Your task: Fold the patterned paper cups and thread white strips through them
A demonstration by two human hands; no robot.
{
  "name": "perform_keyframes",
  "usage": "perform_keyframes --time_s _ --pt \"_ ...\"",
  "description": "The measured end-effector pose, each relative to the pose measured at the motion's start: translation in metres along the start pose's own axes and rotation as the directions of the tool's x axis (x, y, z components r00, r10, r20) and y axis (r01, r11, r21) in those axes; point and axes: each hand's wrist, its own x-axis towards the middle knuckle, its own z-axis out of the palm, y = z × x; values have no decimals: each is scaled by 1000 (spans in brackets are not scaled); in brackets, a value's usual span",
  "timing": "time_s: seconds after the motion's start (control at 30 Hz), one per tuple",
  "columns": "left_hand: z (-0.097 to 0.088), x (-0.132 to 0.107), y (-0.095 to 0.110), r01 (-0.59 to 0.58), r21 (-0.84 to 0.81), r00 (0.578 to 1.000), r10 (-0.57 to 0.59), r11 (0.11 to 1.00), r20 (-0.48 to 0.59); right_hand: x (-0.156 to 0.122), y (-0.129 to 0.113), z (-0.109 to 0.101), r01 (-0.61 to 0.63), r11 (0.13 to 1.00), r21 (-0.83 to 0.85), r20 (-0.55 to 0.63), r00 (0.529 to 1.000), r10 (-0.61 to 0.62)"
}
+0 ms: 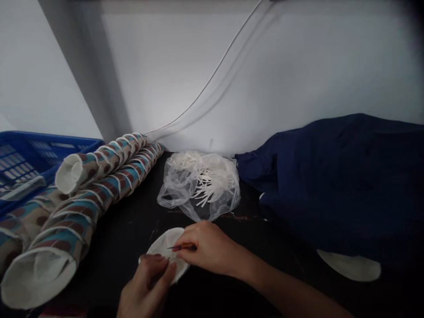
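Observation:
A round white fabric cup [162, 243] with a raised rim lies low in the middle of the head view, over the black tabletop. My left hand [149, 280] is closed at its near edge, thumb and fingers pinching the white cloth. From the right my right hand [207, 247] reaches over the cup, its fingers wrapped around a small pointed tool [188, 246] with a brownish-orange handle. The tool's thin dark tip points left, just above the cup's inside. Its exact kind is unclear, as the fingers cover part of it.
Long stacks of nested camouflage-patterned cups [99, 194] with white linings lie at left, beside a blue plastic crate [66, 142]. A clear plastic bag [179, 185] of white strips lies behind my hands. Navy cloth [331, 185] covers the right, with another white piece [351, 266] under its edge.

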Motion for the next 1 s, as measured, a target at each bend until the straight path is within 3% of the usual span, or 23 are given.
perform_keyframes --time_s 0.17,0.27,0.4,0.47,0.57,0.7,0.77,0.87,1.0 --pt "4 3 21 213 -11 976 -213 977 40 -6 1 3 97 995 35 10 995 -97" --pt "5 4 28 299 -7 952 -298 954 63 -7 -2 4 112 993 -33 18 994 -111" --pt "6 4 18 3 -3 998 -2 1000 64 -5 -5 12 28 974 -224 -11 999 -32" --pt "7 4 17 -140 -35 985 143 990 92 -4 -2 15 -2 958 -288 -42 999 -11" --pt "10 2 28 -211 -85 960 223 974 170 0 5 15 -80 948 -308 -146 989 36" --pt "14 -3 47 -4 -145 960 45 989 275 5 16 14 -196 941 -277 -236 963 131" --pt "16 -6 51 118 -208 937 -40 971 346 9 20 17 -255 929 -269 -272 945 181" --pt "16 -9 55 213 -287 916 -88 934 392 17 24 22 -330 913 -240 -324 914 245" --pt "14 -4 59 363 -267 880 -234 893 413 24 26 18 -293 945 -148 -319 918 235"
